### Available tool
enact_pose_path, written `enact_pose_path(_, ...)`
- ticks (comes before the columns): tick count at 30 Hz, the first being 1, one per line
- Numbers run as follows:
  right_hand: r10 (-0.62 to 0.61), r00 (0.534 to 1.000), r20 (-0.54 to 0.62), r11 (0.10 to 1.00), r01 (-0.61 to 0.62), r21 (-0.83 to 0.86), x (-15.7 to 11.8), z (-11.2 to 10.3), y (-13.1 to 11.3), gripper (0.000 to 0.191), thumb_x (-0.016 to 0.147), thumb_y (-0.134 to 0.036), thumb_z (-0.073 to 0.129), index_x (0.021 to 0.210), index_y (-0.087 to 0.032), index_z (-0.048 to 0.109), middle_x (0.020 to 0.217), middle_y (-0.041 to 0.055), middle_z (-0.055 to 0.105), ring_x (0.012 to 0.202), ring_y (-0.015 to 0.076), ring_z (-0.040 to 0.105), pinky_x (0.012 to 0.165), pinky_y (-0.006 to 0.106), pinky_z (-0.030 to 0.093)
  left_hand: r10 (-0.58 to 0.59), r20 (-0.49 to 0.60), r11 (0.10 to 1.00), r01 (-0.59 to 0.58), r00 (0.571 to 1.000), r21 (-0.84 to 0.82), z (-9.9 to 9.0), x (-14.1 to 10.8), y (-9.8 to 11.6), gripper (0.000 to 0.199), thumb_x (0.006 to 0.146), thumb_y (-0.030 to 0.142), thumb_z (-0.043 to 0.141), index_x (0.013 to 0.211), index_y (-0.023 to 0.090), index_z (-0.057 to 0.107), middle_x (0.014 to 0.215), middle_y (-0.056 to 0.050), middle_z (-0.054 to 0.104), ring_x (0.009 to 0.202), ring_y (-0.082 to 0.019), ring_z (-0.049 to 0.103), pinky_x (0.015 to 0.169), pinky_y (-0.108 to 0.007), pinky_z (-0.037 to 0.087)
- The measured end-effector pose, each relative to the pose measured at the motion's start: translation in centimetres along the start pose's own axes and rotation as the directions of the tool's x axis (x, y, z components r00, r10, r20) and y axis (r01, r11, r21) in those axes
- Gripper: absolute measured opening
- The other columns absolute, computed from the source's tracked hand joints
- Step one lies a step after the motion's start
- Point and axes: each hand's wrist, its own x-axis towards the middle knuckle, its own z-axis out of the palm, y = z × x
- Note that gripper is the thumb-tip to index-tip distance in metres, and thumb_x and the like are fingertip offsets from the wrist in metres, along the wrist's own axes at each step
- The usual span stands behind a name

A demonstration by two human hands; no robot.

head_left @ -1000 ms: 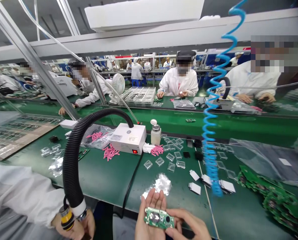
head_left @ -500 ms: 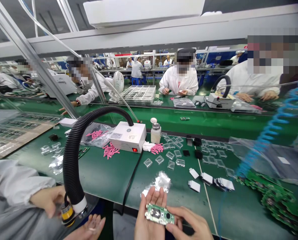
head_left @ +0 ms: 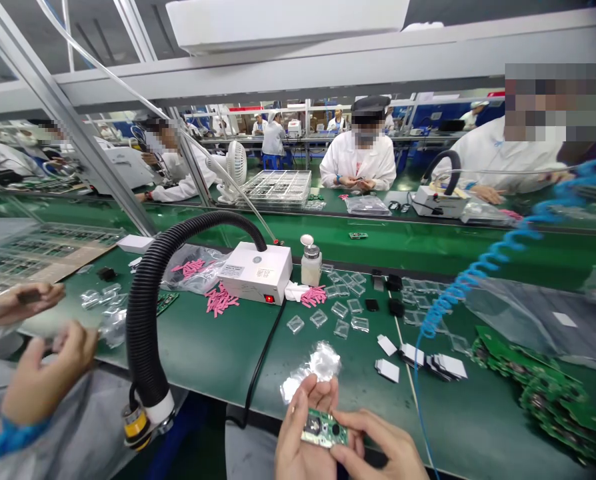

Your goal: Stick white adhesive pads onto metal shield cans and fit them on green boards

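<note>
A small green circuit board [head_left: 324, 429] with a dark round part and metal pieces is held low at the table's front edge. It lies across the fingers of my left hand [head_left: 303, 443], whose thumb presses its left end. Thumb and forefinger of my right hand [head_left: 381, 443] pinch the board's right end. Just beyond my fingertips sits a crumpled clear and silvery film [head_left: 323, 363] on the green table [head_left: 228, 353].
A white box with a black hose [head_left: 145, 320] stands left of centre, near pink strips [head_left: 221, 300] and a dispenser bottle [head_left: 311, 265]. Clear plastic frames [head_left: 341, 328], white-topped pieces [head_left: 448, 367] and stacked green boards [head_left: 543, 387] lie rightward. A blue coiled hose [head_left: 473, 273] hangs across. A co-worker's hands [head_left: 43, 373] are at left.
The board and my left hand have shifted slightly right, with the left thumb now against the board. The co-worker's hands moved left, away from the hose end. The blue coil swung left.
</note>
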Motion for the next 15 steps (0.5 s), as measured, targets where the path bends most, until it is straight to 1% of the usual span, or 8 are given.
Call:
enact_pose_path(3, 0.025, 0.998, 0.06, 1.0, -0.024, -0.009, 0.2, -0.6, 0.0, 0.027, 0.085, -0.033, 0.057, 0.107, -0.019, 0.062, 0.079, 0.0014, 0.058, 0.07, 0.0051, 0.056, 0.067, 0.009, 0.046, 0.062, 0.07, 0.997, -0.064, 0.996, 0.034, -0.3, 0.1, -0.2, 0.039, 0.091, 0.017, 0.036, 0.085, 0.011, 0.074, 0.096, -0.015, 0.071, 0.1, -0.024, 0.063, 0.093, -0.031, 0.047)
enact_pose_path(5, 0.036, 0.995, 0.096, 0.999, -0.036, 0.0, 0.3, -0.9, -0.5, 0.026, 0.085, -0.032, 0.056, 0.107, -0.019, 0.061, 0.083, 0.0018, 0.058, 0.075, 0.0057, 0.056, 0.071, 0.011, 0.045, 0.102, 0.117, 0.992, -0.11, 0.988, 0.067, -0.5, 0.0, -0.3, 0.039, 0.091, 0.02, 0.035, 0.088, 0.012, 0.074, 0.102, -0.016, 0.069, 0.104, -0.024, 0.061, 0.09, -0.029, 0.049)
enact_pose_path(7, 0.06, 0.99, 0.13, 0.996, -0.069, 0.064, 0.5, -1.2, -1.2, 0.027, 0.083, -0.032, 0.057, 0.107, -0.02, 0.059, 0.092, 0.0025, 0.057, 0.083, 0.0073, 0.055, 0.077, 0.012, 0.045, 0.118, 0.15, 0.984, -0.136, 0.982, 0.116, -0.6, 0.0, -0.5, 0.033, 0.09, 0.025, 0.042, 0.092, 0.015, 0.073, 0.107, -0.014, 0.068, 0.11, -0.023, 0.058, 0.092, -0.029, 0.047)
enact_pose_path(9, 0.094, 0.978, 0.186, 0.969, -0.133, 0.206, 0.9, -1.4, -2.0, 0.032, 0.082, -0.04, 0.058, 0.107, -0.019, 0.057, 0.099, 0.0036, 0.056, 0.089, 0.0091, 0.054, 0.081, 0.014, 0.044, 0.144, 0.191, 0.963, -0.182, 0.971, 0.198, -0.9, 0.0, -0.8, 0.028, 0.084, 0.034, 0.054, 0.097, 0.018, 0.072, 0.115, -0.012, 0.065, 0.119, -0.024, 0.051, 0.098, -0.03, 0.043)
enact_pose_path(10, 0.112, 0.968, 0.222, 0.94, -0.176, 0.291, 1.2, -1.4, -2.3, 0.037, 0.083, -0.046, 0.056, 0.106, -0.018, 0.056, 0.099, 0.0044, 0.055, 0.09, 0.0097, 0.053, 0.081, 0.015, 0.044, 0.167, 0.216, 0.942, -0.22, 0.962, 0.253, -1.1, 0.0, -0.9, 0.03, 0.08, 0.039, 0.059, 0.099, 0.02, 0.072, 0.12, -0.011, 0.062, 0.122, -0.025, 0.047, 0.099, -0.03, 0.041)
enact_pose_path(12, 0.15, 0.94, 0.306, 0.862, -0.276, 0.425, 1.7, -1.4, -3.0, 0.046, 0.085, -0.056, 0.049, 0.1, -0.014, 0.055, 0.094, 0.0056, 0.055, 0.086, 0.01, 0.053, 0.079, 0.016, 0.043, 0.226, 0.286, 0.869, -0.325, 0.931, 0.372, -1.5, 0.1, -1.3, 0.035, 0.075, 0.045, 0.064, 0.101, 0.023, 0.071, 0.132, -0.009, 0.054, 0.125, -0.028, 0.044, 0.1, -0.03, 0.04)
enact_pose_path(14, 0.182, 0.914, 0.362, 0.799, -0.352, 0.487, 2.3, -1.4, -3.4, 0.049, 0.085, -0.059, 0.048, 0.093, -0.012, 0.054, 0.088, 0.0054, 0.053, 0.082, 0.009, 0.051, 0.076, 0.015, 0.042, 0.252, 0.374, 0.778, -0.416, 0.893, 0.47, -1.9, 0.2, -1.7, 0.038, 0.076, 0.049, 0.062, 0.104, 0.026, 0.07, 0.139, -0.006, 0.046, 0.124, -0.028, 0.045, 0.097, -0.03, 0.043)
enact_pose_path(15, 0.192, 0.908, 0.371, 0.785, -0.37, 0.498, 2.5, -1.4, -3.4, 0.049, 0.084, -0.059, 0.049, 0.09, -0.011, 0.054, 0.085, 0.0048, 0.053, 0.081, 0.0083, 0.05, 0.075, 0.014, 0.042, 0.259, 0.416, 0.733, -0.458, 0.872, 0.504, -2.1, 0.3, -1.8, 0.039, 0.077, 0.05, 0.059, 0.107, 0.027, 0.069, 0.14, -0.005, 0.046, 0.125, -0.027, 0.045, 0.097, -0.03, 0.043)
